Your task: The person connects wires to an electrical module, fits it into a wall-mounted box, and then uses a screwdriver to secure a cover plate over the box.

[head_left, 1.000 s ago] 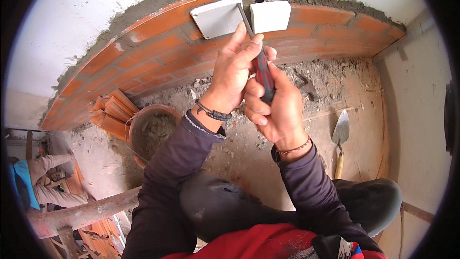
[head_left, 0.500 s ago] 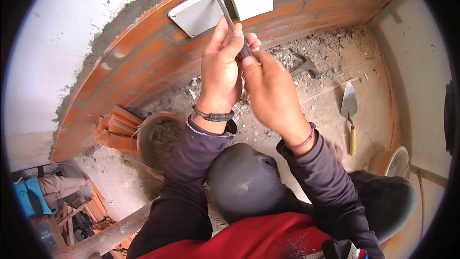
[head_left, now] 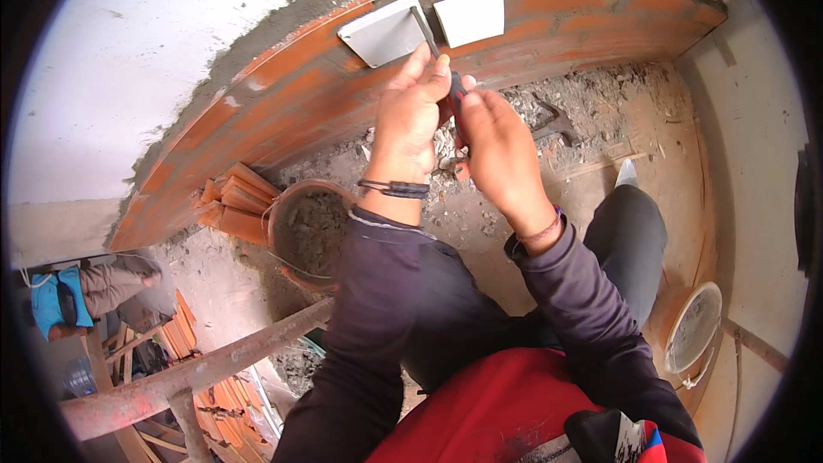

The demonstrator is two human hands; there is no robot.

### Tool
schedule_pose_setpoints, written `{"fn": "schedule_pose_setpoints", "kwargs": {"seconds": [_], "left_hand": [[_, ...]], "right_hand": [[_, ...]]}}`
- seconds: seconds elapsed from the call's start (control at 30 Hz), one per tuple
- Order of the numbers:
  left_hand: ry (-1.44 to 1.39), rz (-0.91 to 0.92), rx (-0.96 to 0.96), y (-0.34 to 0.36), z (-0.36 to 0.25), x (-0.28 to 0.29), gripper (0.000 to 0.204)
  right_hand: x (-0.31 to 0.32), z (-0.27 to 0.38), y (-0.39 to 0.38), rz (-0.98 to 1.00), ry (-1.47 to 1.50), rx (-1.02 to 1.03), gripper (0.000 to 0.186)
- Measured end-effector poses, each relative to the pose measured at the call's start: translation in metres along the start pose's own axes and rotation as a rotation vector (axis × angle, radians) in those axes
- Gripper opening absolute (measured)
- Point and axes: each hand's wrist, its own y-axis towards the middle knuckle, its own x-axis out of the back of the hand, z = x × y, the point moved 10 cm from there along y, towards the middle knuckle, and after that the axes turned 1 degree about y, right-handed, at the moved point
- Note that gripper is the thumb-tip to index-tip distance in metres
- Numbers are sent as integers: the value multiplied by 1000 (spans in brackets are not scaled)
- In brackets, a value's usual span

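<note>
A screwdriver [head_left: 457, 93] with a dark and red handle points up toward the brick wall. Its tip meets the upper right corner area of a pale grey box cover [head_left: 383, 33]; whether it sits in a screw is too small to tell. My left hand [head_left: 411, 116] closes its fingers around the shaft and the front of the handle. Behind it, my right hand [head_left: 504, 154] is wrapped round the handle. Just right of the grey cover, a second, white cover [head_left: 470, 17] is set on the wall.
A curved brick wall [head_left: 566, 21] spans the far side. Below it lie rubble and a hammer [head_left: 557, 124]. A mortar bucket [head_left: 274, 231] stands by stacked bricks [head_left: 240, 197]. At right are a trowel blade [head_left: 627, 173] and another bucket [head_left: 699, 326]. A pipe [head_left: 214, 369] crosses lower left, near another person [head_left: 64, 300].
The wall and covers have shifted slightly right in view. My legs have changed position, and one knee now hides most of the trowel. Both hands keep their hold on the screwdriver.
</note>
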Motion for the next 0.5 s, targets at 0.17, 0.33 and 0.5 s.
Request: {"fn": "schedule_pose_setpoints", "kwargs": {"seconds": [0.17, 0.33, 0.5], "left_hand": [[-123, -4, -22, 14, 18, 3, 59], [-226, 170, -11, 3, 14, -11, 48], [-313, 83, -7, 3, 16, -12, 34]], "right_hand": [[-5, 15, -4, 29, -62, 158, 30], [-51, -4, -20, 344, 1263, -548, 31], [-1, 6, -5, -2, 64, 107, 35]]}}
